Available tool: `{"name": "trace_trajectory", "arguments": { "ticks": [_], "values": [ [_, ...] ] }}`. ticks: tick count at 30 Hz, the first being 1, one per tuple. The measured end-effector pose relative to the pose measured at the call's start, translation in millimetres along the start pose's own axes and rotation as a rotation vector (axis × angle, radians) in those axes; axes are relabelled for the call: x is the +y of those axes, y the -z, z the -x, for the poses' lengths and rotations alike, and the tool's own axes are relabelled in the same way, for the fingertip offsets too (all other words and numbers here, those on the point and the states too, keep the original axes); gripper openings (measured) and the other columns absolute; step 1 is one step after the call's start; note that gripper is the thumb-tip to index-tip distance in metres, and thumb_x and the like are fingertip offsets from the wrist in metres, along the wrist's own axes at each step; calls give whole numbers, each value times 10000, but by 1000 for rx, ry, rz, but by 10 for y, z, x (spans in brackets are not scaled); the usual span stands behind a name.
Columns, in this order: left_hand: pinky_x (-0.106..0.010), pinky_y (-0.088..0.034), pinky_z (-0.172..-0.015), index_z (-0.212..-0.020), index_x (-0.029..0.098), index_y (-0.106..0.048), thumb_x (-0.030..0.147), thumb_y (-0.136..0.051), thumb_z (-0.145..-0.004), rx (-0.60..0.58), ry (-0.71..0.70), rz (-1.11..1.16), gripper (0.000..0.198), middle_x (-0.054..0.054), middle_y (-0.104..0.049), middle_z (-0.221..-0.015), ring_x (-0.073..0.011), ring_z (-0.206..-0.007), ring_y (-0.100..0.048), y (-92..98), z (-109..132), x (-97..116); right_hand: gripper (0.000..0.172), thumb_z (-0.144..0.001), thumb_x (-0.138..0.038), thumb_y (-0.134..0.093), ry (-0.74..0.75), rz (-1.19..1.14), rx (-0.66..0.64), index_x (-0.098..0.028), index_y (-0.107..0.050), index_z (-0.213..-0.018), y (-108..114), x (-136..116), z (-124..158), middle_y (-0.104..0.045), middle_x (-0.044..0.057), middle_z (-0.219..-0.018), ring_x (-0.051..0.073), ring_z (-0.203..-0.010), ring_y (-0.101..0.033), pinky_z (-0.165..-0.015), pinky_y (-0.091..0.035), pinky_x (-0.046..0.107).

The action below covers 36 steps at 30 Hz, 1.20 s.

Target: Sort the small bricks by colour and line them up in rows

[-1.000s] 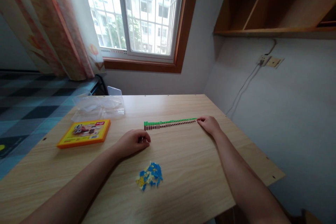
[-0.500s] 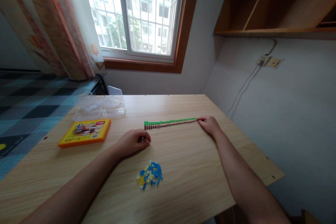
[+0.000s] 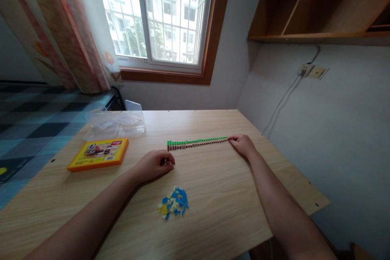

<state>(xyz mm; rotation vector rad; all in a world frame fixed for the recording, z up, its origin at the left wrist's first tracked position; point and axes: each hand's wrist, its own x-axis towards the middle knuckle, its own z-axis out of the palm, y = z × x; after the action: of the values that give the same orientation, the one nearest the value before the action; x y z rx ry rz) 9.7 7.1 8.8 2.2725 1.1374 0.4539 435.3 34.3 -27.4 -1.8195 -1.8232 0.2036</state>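
Two long rows of tiny building bricks run across the table, a green row behind and a dark brown row in front. At the right end of these rows is my right hand, its fingertips pressed together at the last bricks; whatever they pinch is too small to name. My left hand rests on the table just in front of the rows' left end, its fingers curled in, and the inside of the curl is dark and hidden. Nearer to me lies a loose pile of blue and yellow bricks.
A yellow and orange box with a printed picture lies left of my left hand. Behind it stand clear plastic containers. The wooden table has a wall along its right and a window beyond its far edge.
Almost nothing differs. Both hands keep their places, and the brick rows and the pile look the same.
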Motion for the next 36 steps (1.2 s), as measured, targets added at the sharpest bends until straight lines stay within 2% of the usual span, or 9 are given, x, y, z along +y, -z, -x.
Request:
{"name": "trace_trajectory", "arguments": {
  "ticks": [6, 11, 14, 16, 20, 24, 27, 30, 36],
  "values": [
    [-250, -424, -640, -831, 200, -736, 323, -622, -772, 4, 4, 6, 178, -3, -659, -734, -153, -684, -582, -5, 3, 19, 269, -836, -265, -590, 4, -61, 71, -198, -815, -967, 36, -78, 33, -797, 76, -961, 232, -859, -722, -781, -520, 301],
    [-245, -419, -649, -787, 194, -730, 298, -623, -765, -8, -8, 6, 151, -1, -669, -738, -143, -684, -578, 2, 7, 52, 279, -866, -290, -580, 86, -155, 73, -170, -800, -988, -79, -422, 120, -788, 91, -962, 208, -800, -697, -750, -507, 292],
    [-244, -411, -635, -779, 186, -725, 313, -644, -751, -14, 5, 1, 154, -3, -662, -728, -144, -679, -573, 16, 11, 81, 242, -868, -286, -600, 233, -267, -42, -181, -796, -962, -252, -802, 276, -768, 57, -815, 165, -648, -628, -642, -466, 267],
    [-243, -409, -631, -781, 184, -725, 324, -648, -753, -23, 8, -4, 161, -3, -660, -728, -143, -679, -572, 23, 16, 97, 208, -858, -257, -613, 359, -390, -157, -171, -793, -918, -360, -1067, 412, -743, 47, -761, 149, -631, -595, -617, -437, 254],
    [-241, -400, -629, -793, 191, -733, 334, -657, -756, -42, 1, -41, 166, -1, -668, -747, -139, -677, -569, 24, 18, 109, 210, -858, -231, -610, 490, -509, -444, -169, -789, -947, -453, -1418, 632, -651, 1, -655, 109, -569, -499, -558, -358, 227],
    [-247, -391, -632, -813, 201, -741, 345, -662, -763, -62, -16, -91, 172, -5, -678, -772, -147, -698, -581, 5, 0, 96, 256, -856, -226, -597, 453, -524, -520, -164, -751, -1051, -418, -1492, 659, -551, -42, -606, 96, -547, -433, -550, -324, 222],
    [-253, -381, -626, -819, 204, -736, 374, -669, -772, -48, 8, -121, 188, -9, -684, -785, -154, -710, -586, -9, -11, 96, 182, -867, -304, -616, 427, -462, -551, -153, -716, -860, -405, -1525, 587, -568, -22, -652, 107, -603, -468, -573, -332, 228],
    [-258, -373, -616, -812, 205, -734, 404, -676, -770, -52, 27, -133, 211, -10, -679, -781, -154, -701, -580, -14, -8, 119, 317, -883, -407, -615, 379, -363, -622, -160, -614, -685, -426, -1614, 498, -548, -18, -613, 109, -590, -451, -549, -298, 237],
    [-261, -400, -639, -826, 192, -744, 383, -674, -760, -132, 27, -109, 213, -16, -664, -776, -153, -708, -575, 12, 27, 201, 428, -877, -529, -621, 245, -315, -816, -177, -540, -648, -497, -1766, 394, -512, -32, -534, 93, -492, -423, -477, -276, 233]
  ]
}}
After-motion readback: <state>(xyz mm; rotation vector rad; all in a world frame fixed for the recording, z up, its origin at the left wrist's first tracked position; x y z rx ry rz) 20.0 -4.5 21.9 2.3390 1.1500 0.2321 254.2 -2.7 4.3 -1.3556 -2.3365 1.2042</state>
